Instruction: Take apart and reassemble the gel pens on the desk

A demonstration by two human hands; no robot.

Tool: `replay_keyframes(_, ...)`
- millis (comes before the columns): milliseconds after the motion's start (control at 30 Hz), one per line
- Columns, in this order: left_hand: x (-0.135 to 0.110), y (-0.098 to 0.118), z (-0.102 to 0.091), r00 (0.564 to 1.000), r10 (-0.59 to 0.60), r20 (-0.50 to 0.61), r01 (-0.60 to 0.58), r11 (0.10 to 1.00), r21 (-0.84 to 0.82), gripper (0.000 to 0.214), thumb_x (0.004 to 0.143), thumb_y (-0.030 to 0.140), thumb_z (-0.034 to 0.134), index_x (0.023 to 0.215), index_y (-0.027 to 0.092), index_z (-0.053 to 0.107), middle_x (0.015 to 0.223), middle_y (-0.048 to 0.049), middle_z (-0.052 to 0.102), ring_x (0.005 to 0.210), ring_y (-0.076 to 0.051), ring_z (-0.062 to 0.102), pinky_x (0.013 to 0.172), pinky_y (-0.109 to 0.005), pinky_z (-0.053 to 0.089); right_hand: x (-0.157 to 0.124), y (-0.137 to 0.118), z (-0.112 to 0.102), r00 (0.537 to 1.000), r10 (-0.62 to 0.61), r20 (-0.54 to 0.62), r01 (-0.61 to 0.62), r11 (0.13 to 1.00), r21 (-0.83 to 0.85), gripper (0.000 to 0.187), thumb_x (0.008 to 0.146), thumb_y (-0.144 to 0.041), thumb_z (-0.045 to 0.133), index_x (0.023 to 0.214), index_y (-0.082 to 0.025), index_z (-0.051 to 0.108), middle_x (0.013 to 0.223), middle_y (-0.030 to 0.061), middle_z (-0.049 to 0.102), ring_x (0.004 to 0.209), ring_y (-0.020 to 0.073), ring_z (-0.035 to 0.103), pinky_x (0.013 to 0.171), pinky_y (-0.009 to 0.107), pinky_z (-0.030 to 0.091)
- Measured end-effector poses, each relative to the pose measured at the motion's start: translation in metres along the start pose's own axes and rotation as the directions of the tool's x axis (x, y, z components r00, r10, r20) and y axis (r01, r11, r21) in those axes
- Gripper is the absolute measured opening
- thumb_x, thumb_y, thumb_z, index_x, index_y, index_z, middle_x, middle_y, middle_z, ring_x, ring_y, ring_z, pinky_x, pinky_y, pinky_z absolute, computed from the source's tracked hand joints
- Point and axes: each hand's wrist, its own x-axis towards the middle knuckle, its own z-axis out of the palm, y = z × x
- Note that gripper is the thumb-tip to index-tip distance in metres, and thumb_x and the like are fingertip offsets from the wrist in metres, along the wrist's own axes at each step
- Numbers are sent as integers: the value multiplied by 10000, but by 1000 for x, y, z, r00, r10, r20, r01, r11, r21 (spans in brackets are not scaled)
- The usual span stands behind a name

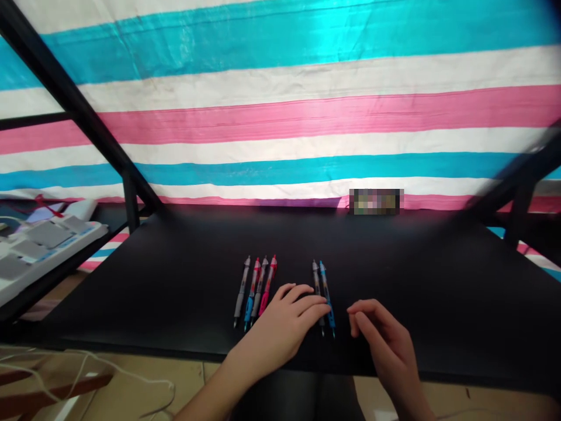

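Several pens lie on a black table (394, 275). A left group (256, 289) of grey, blue and pink pens lies side by side. To its right lies a pair: a grey pen (316, 280) and a blue pen (325, 286). My left hand (287, 324) rests flat, fingers stretched out, its fingertips touching the lower part of the pair. My right hand (385, 339) hovers just right of the pair, fingers loosely curled, holding nothing.
A striped cyan, white and pink cloth (307, 117) hangs behind the table. Black frame bars (74, 105) slant at left and right. A white device with grey pads (39, 245) sits on a shelf at left. Cables (87, 368) lie on the floor.
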Motion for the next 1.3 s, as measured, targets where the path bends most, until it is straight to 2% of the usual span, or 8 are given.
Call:
replay_keyframes(167,-1,-6,10,978,14,-209,-1,998,65,233,1030,62,535,1100,199,710,1074,-72,755,1112,-254,665,1040,-452,539,-1,-1,1,1000,5,-5,-5,1000,-10,175,1040,-358,610,962,-255,728,707,-17,582,652,164,576,598,257,461)
replay_keyframes(300,-1,-1,8,939,83,-335,-49,993,110,226,1075,104,503,1038,201,704,1009,-37,785,1040,-199,709,1140,-452,497,-2,-9,8,995,-102,-22,98,988,-118,143,1033,-321,588,989,-271,715,908,23,654,838,205,620,735,300,486)
replay_keyframes(400,-1,6,5,909,124,-398,-52,981,188,249,1063,78,507,1064,215,715,926,-16,791,913,-168,724,1123,-447,520,0,-15,13,962,-248,114,268,939,-214,98,990,-287,617,1005,-269,712,1029,54,685,977,258,619,854,369,476)
replay_keyframes(500,-2,9,2,898,157,-412,-64,971,231,268,1043,68,526,1129,229,722,927,-16,804,880,-172,731,1082,-448,546,2,-17,15,940,-259,220,314,910,-271,91,982,-226,635,911,-258,681,878,31,690,882,245,597,813,371,455)
replay_keyframes(733,-7,4,3,845,115,-523,3,976,219,263,1019,51,581,1198,180,724,951,-46,812,887,-197,715,1062,-422,475,5,-6,5,998,-60,-17,60,998,-19,417,1096,-362,501,707,-222,553,737,11,521,666,172,504,604,292,404)
replay_keyframes(867,-8,3,5,814,89,-575,38,978,205,271,982,9,618,1188,154,718,945,-67,799,872,-206,690,960,-394,485,5,-6,4,1000,-27,10,27,999,-33,443,1098,-393,500,697,-217,569,718,0,520,649,156,496,609,280,392)
replay_keyframes(1133,-6,3,3,810,82,-581,27,984,176,232,999,45,584,1145,196,682,858,-47,777,759,-208,652,759,-364,494,5,-6,5,998,-64,29,66,995,-69,395,1060,-376,566,707,-223,659,726,0,583,682,168,563,663,285,420)
replay_keyframes(1300,-7,2,1,831,59,-553,41,985,167,189,1039,91,503,1073,186,663,759,-42,742,648,-202,596,624,-345,464,4,1,6,999,-35,-11,34,996,-84,138,981,-314,680,999,-260,807,797,6,670,739,192,622,695,292,456)
